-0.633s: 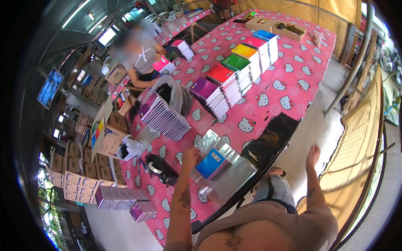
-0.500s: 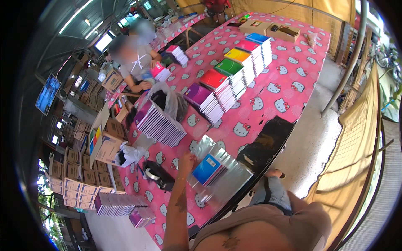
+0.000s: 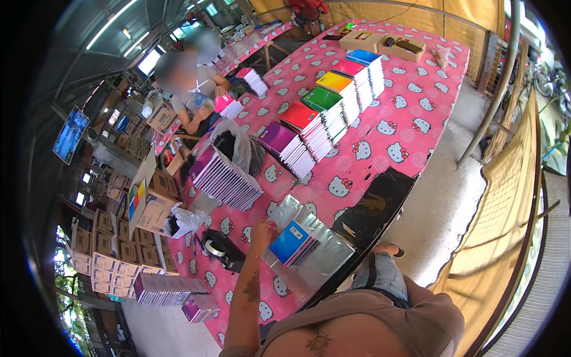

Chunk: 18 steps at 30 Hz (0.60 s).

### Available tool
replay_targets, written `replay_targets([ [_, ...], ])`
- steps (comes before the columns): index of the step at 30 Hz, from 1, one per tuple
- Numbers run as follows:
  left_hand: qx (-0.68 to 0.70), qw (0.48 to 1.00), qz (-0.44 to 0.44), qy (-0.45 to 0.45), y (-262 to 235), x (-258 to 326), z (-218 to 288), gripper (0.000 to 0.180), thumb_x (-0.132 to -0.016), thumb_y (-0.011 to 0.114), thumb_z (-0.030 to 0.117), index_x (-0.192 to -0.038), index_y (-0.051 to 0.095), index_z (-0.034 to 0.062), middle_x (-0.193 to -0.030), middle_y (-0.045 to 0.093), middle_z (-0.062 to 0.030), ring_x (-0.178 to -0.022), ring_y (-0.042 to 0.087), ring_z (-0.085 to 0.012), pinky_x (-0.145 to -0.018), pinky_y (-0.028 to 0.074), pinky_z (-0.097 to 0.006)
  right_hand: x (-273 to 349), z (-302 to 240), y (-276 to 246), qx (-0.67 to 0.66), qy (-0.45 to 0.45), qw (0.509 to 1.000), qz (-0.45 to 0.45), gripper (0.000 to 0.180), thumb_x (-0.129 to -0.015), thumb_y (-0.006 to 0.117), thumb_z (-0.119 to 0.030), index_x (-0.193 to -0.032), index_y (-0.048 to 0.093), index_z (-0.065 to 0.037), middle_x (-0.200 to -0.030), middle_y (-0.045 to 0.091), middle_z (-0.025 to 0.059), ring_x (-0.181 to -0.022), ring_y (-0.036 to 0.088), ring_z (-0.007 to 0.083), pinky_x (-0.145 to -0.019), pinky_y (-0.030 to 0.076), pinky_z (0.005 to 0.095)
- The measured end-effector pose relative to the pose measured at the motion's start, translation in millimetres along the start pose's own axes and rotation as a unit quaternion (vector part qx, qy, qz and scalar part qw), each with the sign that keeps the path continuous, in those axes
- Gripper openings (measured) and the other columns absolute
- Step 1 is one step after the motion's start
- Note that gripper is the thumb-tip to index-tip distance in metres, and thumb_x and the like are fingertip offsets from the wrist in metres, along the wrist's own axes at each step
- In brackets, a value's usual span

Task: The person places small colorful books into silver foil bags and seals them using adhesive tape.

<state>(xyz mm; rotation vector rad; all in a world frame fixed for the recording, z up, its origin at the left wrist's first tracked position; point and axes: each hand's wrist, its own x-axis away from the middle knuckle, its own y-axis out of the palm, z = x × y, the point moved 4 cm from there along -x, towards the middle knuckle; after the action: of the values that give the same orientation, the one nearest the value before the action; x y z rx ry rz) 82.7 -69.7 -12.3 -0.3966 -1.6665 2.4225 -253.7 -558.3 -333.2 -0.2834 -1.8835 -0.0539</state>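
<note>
Blue-covered notebook (image 3: 289, 241) observed at the top of a small pile; cover shaded from lighter to deeper blue, with a small whitish label near the upper corner. Pile edges are marked by thin reddish and dark lines along the lower right side. The pile is laid at a slant on clear plastic film (image 3: 330, 265), which is spread at the near edge of the pink patterned table cover (image 3: 380, 138).

The left hand (image 3: 262, 233) is placed just beside the pile, at the film's left margin. Its fingers are seen bent and close together; whether film is pinched cannot be told. Finger state of the right hand cannot be told, that hand being out of view.

Compared with 0.6 s ago: right hand, then seen held out over the floor, no longer visible; left hand and pile similarly placed relative to each other.
</note>
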Motion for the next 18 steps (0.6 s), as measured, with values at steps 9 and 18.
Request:
replay_targets([
  [9, -0.025, 0.999, 0.031, 0.014, 19.5, 16.1, -27.8, 0.016, -0.081, 0.064, 0.018, -0.089, 0.072, 0.0075, -0.088, 0.065, -0.0168, -0.088, 0.063, -0.0378, -0.075, 0.051, -0.048, 199.7, -233.5, 10.7, 0.074, -0.593, 0.711, 0.372, 0.032, -0.080, 0.066, -0.003, -0.112, 0.064, -0.006, -0.113, 0.061, 0.0180, -0.105, 0.058, 0.0377, -0.091, 0.046, 0.0467],
  [18, 0.023, 0.997, 0.077, -0.009, 12.7, -9.7, -6.2, 0.011, -0.080, 0.065, 0.014, -0.083, 0.072, 0.0071, -0.090, 0.063, -0.0148, -0.090, 0.062, -0.0340, -0.078, 0.052, -0.045, 319.0, -265.8, 247.8, 0.444, -0.812, 0.367, -0.094, 0.055, -0.083, 0.071, -0.030, -0.131, 0.056, -0.008, -0.137, 0.052, 0.0123, -0.131, 0.047, 0.0305, -0.107, 0.038, 0.0506],
])
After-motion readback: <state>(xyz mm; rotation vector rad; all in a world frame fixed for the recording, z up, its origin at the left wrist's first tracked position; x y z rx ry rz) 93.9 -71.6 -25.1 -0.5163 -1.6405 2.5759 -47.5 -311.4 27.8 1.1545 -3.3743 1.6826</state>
